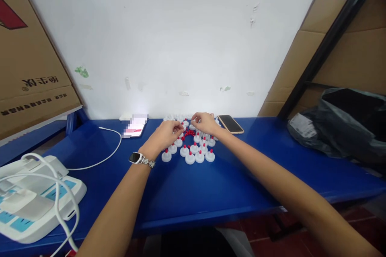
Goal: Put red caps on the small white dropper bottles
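White round caps [189, 158] with red tips stand in a loose cluster on the blue table [187, 196]. Small red pieces [189, 133] lie in a pile among them. My left hand [167, 133], with a watch [136, 158] on its wrist, is at the cluster's left side, its fingertips closed together over the caps. Across from it, my right hand [205, 122] has thumb and fingers pinched together above the back of the cluster. Whatever either hand holds is too small or hidden to make out. Several caps behind the hands are partly covered.
A phone [230, 124] lies right of the caps, and another lit phone [135, 126] lies left. A white power strip [72, 192] with cables sits at the near left. Cardboard boxes [33, 56] flank the table; a dark plastic bag [334, 124] rests at right. The wall closes the back.
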A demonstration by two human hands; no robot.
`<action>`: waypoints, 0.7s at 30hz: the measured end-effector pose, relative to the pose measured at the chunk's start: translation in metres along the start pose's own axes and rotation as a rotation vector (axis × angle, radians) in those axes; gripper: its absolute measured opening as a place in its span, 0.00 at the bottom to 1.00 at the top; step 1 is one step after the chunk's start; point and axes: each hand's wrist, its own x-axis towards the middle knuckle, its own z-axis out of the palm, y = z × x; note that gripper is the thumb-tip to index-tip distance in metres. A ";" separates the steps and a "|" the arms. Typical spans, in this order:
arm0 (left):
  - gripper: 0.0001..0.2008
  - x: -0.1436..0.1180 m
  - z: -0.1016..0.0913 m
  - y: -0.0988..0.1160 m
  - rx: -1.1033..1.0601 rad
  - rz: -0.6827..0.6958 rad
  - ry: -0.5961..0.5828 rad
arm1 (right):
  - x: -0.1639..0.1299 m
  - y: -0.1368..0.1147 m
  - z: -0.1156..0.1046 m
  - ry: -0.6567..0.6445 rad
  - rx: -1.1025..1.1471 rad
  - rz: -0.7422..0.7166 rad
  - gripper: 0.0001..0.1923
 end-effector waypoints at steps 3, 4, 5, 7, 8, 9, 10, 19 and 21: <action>0.10 -0.001 -0.001 0.003 -0.015 0.002 -0.008 | -0.022 -0.008 -0.007 0.028 0.022 -0.083 0.10; 0.09 -0.001 -0.002 0.003 -0.022 0.012 -0.016 | -0.030 -0.011 -0.010 0.008 0.029 -0.126 0.09; 0.08 -0.001 -0.001 0.004 -0.027 0.025 -0.025 | -0.036 -0.015 -0.013 -0.036 0.037 -0.173 0.08; 0.06 -0.001 -0.001 0.004 -0.025 0.047 -0.032 | -0.048 -0.020 -0.019 -0.125 0.054 -0.224 0.07; 0.06 -0.001 -0.002 0.004 -0.015 0.049 -0.032 | -0.052 -0.022 -0.022 -0.160 0.065 -0.235 0.07; 0.07 -0.001 -0.002 0.005 0.001 0.042 -0.033 | -0.055 -0.024 -0.024 -0.181 0.077 -0.238 0.07; 0.07 -0.001 -0.003 0.005 0.019 0.029 -0.037 | -0.057 -0.025 -0.026 -0.193 0.092 -0.240 0.07; 0.13 -0.001 -0.016 -0.005 0.133 -0.015 0.005 | -0.058 -0.022 -0.037 -0.226 0.189 -0.191 0.04; 0.14 -0.001 -0.018 -0.008 0.151 -0.018 0.034 | -0.056 -0.022 -0.037 -0.209 0.202 -0.184 0.05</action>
